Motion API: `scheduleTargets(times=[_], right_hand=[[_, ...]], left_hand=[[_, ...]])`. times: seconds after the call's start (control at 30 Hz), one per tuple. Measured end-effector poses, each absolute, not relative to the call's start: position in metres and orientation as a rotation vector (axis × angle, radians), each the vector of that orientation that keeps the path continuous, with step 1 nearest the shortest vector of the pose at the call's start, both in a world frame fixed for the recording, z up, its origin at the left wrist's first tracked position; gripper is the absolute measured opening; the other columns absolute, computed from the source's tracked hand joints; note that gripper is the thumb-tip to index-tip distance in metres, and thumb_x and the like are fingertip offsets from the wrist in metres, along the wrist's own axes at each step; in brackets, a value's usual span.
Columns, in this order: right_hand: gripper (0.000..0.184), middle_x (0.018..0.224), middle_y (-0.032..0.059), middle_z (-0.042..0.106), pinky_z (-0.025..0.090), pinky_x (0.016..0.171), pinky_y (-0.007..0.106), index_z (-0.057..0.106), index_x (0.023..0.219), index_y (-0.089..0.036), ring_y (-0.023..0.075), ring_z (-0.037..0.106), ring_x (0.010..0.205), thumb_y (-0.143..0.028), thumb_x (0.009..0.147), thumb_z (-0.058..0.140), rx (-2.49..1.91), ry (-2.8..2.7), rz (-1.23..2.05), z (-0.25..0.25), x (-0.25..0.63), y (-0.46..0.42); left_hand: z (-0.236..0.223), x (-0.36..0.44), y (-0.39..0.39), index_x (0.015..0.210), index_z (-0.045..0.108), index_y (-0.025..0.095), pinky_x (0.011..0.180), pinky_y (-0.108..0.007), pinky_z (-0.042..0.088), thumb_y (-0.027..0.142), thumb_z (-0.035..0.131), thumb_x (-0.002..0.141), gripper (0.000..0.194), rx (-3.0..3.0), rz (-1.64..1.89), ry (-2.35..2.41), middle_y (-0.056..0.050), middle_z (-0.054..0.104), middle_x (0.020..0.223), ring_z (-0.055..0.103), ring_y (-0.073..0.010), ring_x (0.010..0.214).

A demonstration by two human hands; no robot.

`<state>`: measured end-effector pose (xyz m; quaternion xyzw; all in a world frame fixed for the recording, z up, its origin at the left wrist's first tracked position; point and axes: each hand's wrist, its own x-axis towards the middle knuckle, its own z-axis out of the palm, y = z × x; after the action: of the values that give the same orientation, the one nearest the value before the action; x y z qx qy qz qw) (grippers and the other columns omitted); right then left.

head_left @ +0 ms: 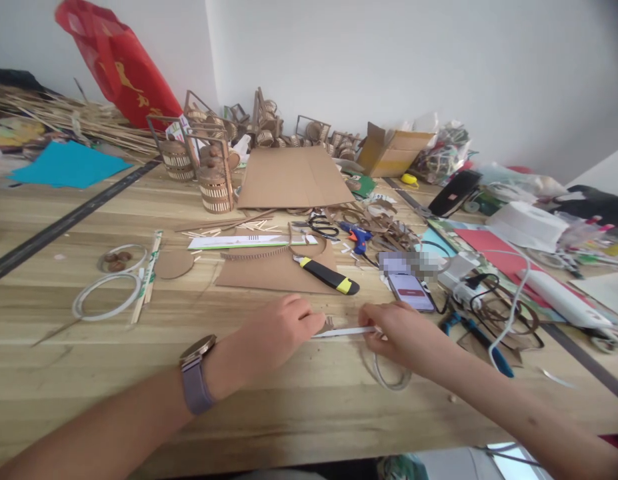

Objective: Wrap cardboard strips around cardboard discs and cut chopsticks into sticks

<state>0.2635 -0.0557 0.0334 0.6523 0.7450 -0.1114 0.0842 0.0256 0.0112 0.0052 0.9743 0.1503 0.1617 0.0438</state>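
My left hand [283, 333], with a watch on its wrist, pinches one end of a narrow white strip [346, 331]. A small brown ridged scrap, perhaps cardboard, shows at its fingertips. My right hand [396, 333] is closed on the strip's other side, and a pale loop [393, 385] hangs below it onto the table. The strip is stretched nearly level between both hands. Just beyond them a black and yellow utility knife [326, 275] lies on a brown cardboard sheet [259, 273]. A phone [411, 292] rests past my right hand.
Blue pliers [481, 337] and cables lie at right. A blue glue gun [356, 237] and black scissors [323, 225] sit among brown strips. White rings [109, 295] are at left. Small wooden buckets [215, 190], a cardboard sheet [293, 177] and an open box [393, 150] stand behind.
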Motion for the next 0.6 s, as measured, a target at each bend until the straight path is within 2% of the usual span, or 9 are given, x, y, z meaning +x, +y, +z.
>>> scheduleTargets(times=[0.23,0.6], right_hand=[[0.013,0.083,0.0065,0.072,0.043,0.082,0.037,0.062,0.085,-0.019,0.0256,0.067,0.082,-0.012,0.077,0.055,1.891,2.366,-0.176,0.060,0.241,-0.050],[0.014,0.082,0.0078,0.073,0.044,0.088,0.038,0.064,0.081,-0.019,0.0260,0.066,0.085,-0.010,0.077,0.054,1.738,2.509,-0.102,0.061,0.221,-0.040]], left_hand=[[0.004,0.029,0.010,0.096,0.061,0.017,0.074,-0.032,0.050,0.006,0.044,0.095,0.020,2.967,0.477,0.484,-0.005,0.063,0.087,0.056,-0.0199,0.079],[0.013,0.031,0.009,0.093,0.062,0.014,0.070,-0.030,0.049,0.006,0.045,0.094,0.019,3.022,0.427,0.435,-0.007,0.063,0.085,0.056,-0.0194,0.076]])
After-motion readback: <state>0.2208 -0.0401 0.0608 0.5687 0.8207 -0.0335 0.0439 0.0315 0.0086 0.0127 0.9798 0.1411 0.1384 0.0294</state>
